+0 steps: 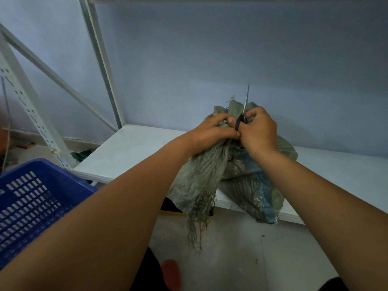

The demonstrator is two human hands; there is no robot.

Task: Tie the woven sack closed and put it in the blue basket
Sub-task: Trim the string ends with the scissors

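- Woven sack, grey-green, sits centre-right of the frame on the white shelf, its lower part draped over the shelf's front edge.
- Left hand is closed around the gathered neck of the sack, just left of centre.
- Right hand is touching the left, fingers curled around the black handles of scissors; blades point straight up, closed or nearly so.
- A frayed strip of sack material hangs below the left hand, past the shelf edge toward the floor.
- Can't tell whether a knot is in place; the hands cover the neck.
- Blue basket is at lower left of the frame, well apart from the sack, partly hidden by the left forearm.
- White rack upright with slotted holes stands at left.
- Red-orange object on the floor at bottom centre, too blurred to identify.
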